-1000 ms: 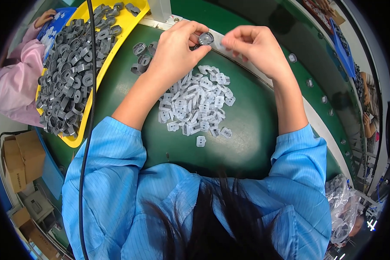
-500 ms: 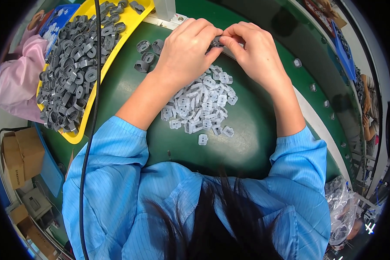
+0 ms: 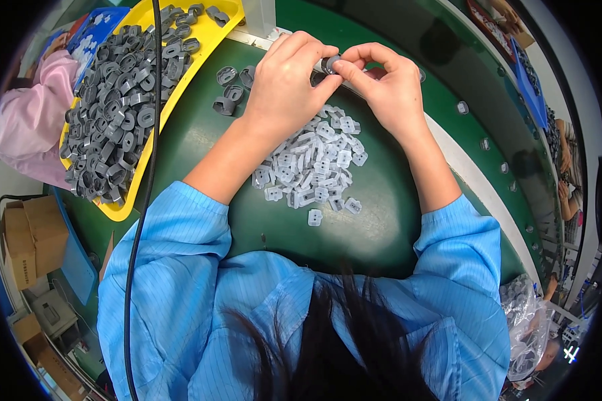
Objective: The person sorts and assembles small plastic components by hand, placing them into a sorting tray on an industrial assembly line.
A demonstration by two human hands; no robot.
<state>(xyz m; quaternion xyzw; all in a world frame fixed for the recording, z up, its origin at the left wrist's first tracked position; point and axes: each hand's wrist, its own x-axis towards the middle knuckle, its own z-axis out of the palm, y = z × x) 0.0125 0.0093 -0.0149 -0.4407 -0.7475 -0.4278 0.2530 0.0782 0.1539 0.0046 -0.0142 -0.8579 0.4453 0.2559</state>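
Between my two hands, above the far side of the green table, is a small dark grey plastic housing [image 3: 330,64]. My left hand [image 3: 286,83] pinches it with thumb and forefinger; my right hand [image 3: 381,77] grips its other side the same way. Fingers cover much of the part, so whether a clear piece sits in it cannot be seen. Below my hands lies a heap of translucent white plastic inserts [image 3: 314,160], one of them [image 3: 315,217] apart at the near side. Several loose grey housings [image 3: 233,92] lie beside my left wrist.
A yellow tray [image 3: 119,211] heaped with grey housings stands at the left, a black cable [image 3: 147,180] hanging across it. Finished-looking pieces [image 3: 485,144] sit spaced along a green belt at the right. Cardboard boxes [image 3: 43,234] and a person in a pink sleeve [image 3: 33,107] are at the left.
The grey housing has been turned a little and shows more between my fingertips. My right hand has shifted slightly left and down. Pieces on the belt have moved slightly.
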